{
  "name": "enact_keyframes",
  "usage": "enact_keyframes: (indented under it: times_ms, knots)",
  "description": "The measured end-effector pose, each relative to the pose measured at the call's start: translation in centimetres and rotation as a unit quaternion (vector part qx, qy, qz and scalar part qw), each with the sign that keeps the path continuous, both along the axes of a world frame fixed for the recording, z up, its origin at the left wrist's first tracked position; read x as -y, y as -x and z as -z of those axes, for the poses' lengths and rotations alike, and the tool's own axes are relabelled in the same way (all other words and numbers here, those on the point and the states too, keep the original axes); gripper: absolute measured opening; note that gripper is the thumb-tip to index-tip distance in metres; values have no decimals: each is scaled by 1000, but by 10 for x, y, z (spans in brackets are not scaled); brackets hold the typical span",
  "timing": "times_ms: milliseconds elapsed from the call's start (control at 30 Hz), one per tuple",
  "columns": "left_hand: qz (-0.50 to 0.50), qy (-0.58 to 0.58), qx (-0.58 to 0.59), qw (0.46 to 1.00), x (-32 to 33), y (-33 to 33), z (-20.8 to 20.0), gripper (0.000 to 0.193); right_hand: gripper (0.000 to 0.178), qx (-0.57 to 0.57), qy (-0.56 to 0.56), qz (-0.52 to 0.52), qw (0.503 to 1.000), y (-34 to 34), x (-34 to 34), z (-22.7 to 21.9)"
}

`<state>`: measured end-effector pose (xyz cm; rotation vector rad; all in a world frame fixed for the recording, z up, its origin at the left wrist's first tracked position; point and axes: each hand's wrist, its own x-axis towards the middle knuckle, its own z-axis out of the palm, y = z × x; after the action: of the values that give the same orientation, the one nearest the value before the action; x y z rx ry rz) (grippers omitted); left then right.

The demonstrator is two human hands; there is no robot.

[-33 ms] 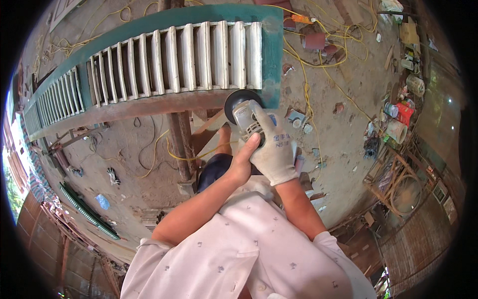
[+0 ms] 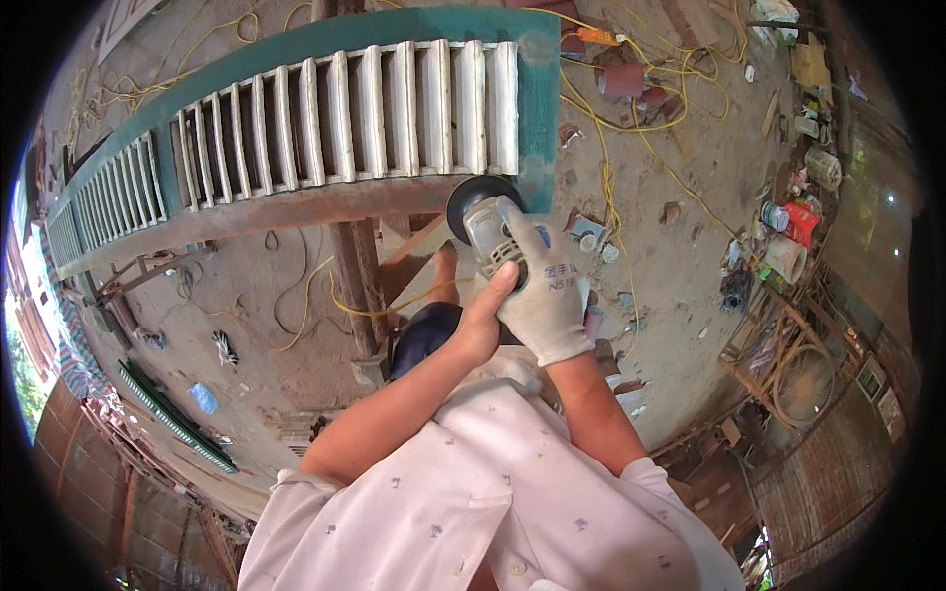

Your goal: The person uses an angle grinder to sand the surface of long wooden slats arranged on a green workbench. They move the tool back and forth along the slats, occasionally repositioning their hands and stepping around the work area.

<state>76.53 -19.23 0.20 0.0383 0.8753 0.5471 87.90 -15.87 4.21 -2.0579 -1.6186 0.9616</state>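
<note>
An angle grinder [image 2: 490, 232] with a round black disc is held in both my hands. My right hand [image 2: 548, 307], in a whitish work glove, closes round its body, one finger stretched along the top. My bare left hand [image 2: 480, 320] grips the rear of the tool from the left, thumb on top; its other fingers are mostly hidden. The disc lies at the near edge of a long louvred shutter [image 2: 325, 205], close to its right corner. Green paint covers most of the frame, the near edge is bare reddish brown, and the slats are whitish.
Wooden supports [image 2: 357, 286] stand under the shutter. Yellow cords [image 2: 606, 167] snake over the dirt floor on the right. Reddish-brown rolls [image 2: 623, 81] lie at the far right. Litter and containers [image 2: 785, 258] line the right edge. A glove [image 2: 225, 348] lies on the floor at left.
The grinder and both hands have shifted very slightly to the right; the grip is the same.
</note>
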Motion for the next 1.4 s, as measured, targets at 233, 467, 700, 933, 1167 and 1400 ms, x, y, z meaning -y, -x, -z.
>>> enact_keyframes:
  times_ms: [233, 467, 700, 933, 1167, 1400]
  knots:
    - [0, -14, 40, 999, 2, -22, 8, 62, 83, -8, 41, 29, 999, -21, 1, -8]
    - [41, -33, 38, 998, -8, -52, 2, 58, 83, 38, 75, 78, 993, -47, 7, -13]
    - [-70, -13, 2, 997, 14, 5, 21, 66, 79, 11, 10, -26, 1000, 5, -2, 0]
    - [-94, -6, 18, 995, 16, 24, 12, 76, 71, 39, 90, -61, 993, 23, -8, -9]
    - [-7, -50, 40, 998, 11, -46, 10, 60, 75, -5, 45, 34, 998, -43, 14, -11]
    - [-30, -32, 34, 998, 12, -32, 18, 68, 73, -17, 0, 4, 1000, -29, 7, -2]
